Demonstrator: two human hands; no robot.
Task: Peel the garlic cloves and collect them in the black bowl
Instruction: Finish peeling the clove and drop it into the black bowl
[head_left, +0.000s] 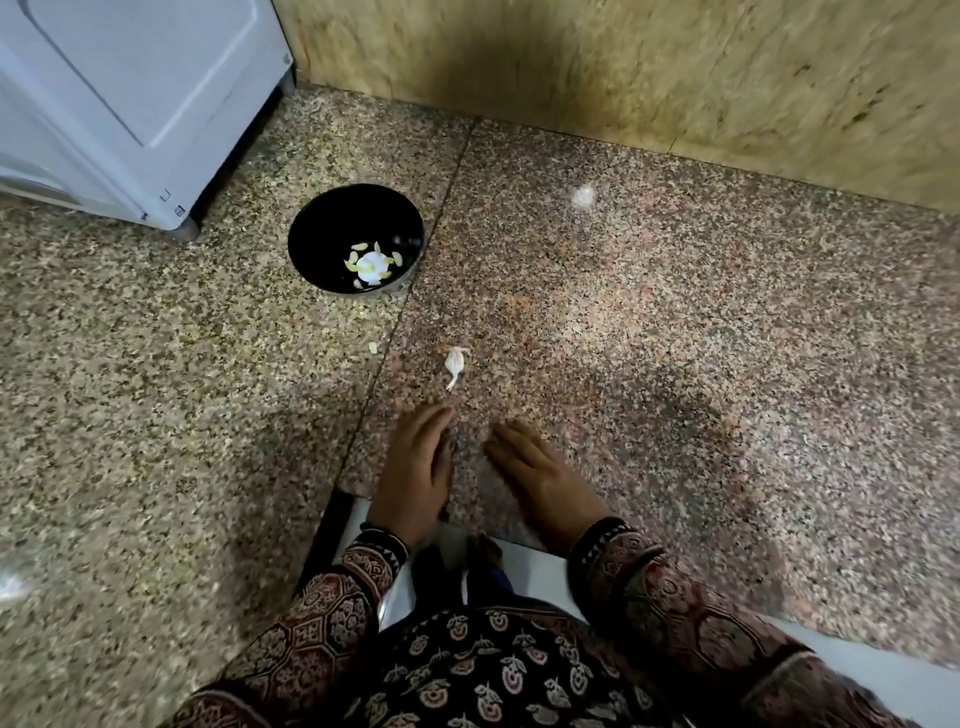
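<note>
Fingers (427, 418) of the left hand (415, 467) and right hand (540, 480) lie straight on the worktop (649, 338), holding nothing. At twelve o'clock, near them, lies a white garlic piece (456, 364) — clove or skin, unclear. Farther off at eleven o'clock, the black bowl (327, 228) holds peeled cloves (371, 264).

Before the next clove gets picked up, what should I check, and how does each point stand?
1. Left hand free: ok, fingers straight, nothing seen in it.
2. Right hand free: ok, open, over the counter.
3. Black bowl upright and unobstructed: ok, peeled cloves inside.
4. White garlic piece ahead of the hands is an unpeeled clove, not just skin: cannot tell.
5. All peeled garlic in the bowl: cannot tell, small pale bit lies on the counter outside the bowl.
</note>
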